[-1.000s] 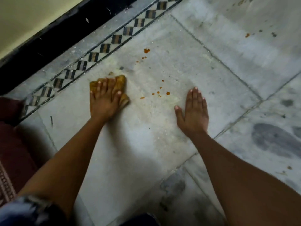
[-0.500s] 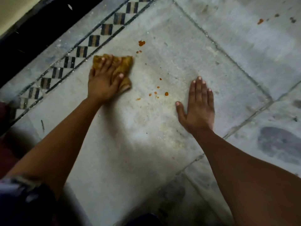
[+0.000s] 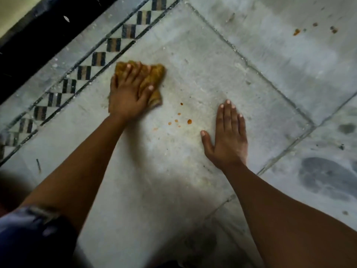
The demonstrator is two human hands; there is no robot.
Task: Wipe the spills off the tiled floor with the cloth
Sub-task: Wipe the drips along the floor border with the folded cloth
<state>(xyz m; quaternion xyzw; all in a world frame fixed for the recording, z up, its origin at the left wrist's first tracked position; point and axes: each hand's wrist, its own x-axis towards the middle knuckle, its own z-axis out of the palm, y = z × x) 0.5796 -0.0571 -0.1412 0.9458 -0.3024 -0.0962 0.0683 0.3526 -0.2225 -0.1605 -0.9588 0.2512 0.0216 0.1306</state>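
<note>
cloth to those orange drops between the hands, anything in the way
Nothing visible. The cloth under the left hand has bare tile up to the orange drops; the right hand rests flat beyond them.

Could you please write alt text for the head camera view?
A person's left hand presses a yellow cloth flat on a grey tiled floor. The right hand rests flat nearby, with small orange spills between them.
</note>
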